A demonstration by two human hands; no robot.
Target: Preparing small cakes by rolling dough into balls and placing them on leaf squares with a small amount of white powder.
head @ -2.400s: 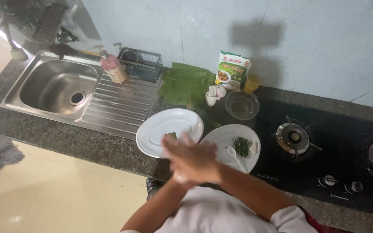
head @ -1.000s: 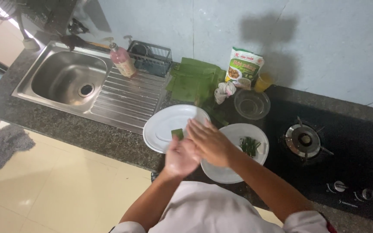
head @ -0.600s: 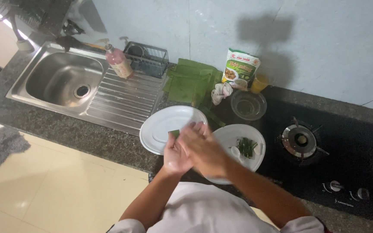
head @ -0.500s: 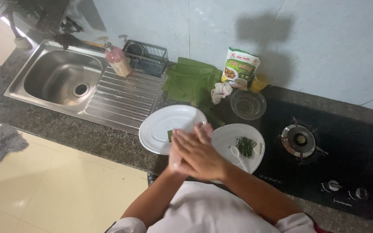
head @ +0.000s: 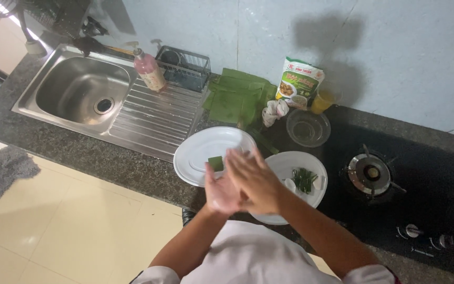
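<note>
While the steel sink [head: 82, 94] sits far to the left on the dark desk [head: 69, 150], a pink soap bottle [head: 150, 71] stands on its ribbed side next to a small wire rack [head: 185, 68]. Folded green leaves [head: 237, 97] lie by the wall. Below them is a white plate [head: 200, 152] with a small green piece [head: 215, 163] on it. The left hand [head: 220, 192] is flat and open, with its palm up, just over the edge of that plate. The right hand [head: 253, 179] lies flat across it, fingers spread a little, and the two palms press together. I cannot tell if anything is between them. To the right is a second white plate [head: 311, 197] with chopped greens [head: 304, 179]. Behind it stand a glass bowl [head: 307, 127], a food bag [head: 298, 84] and a cup of yellow liquid [head: 321, 101]. A gas burner [head: 371, 173] is on the far right.
</note>
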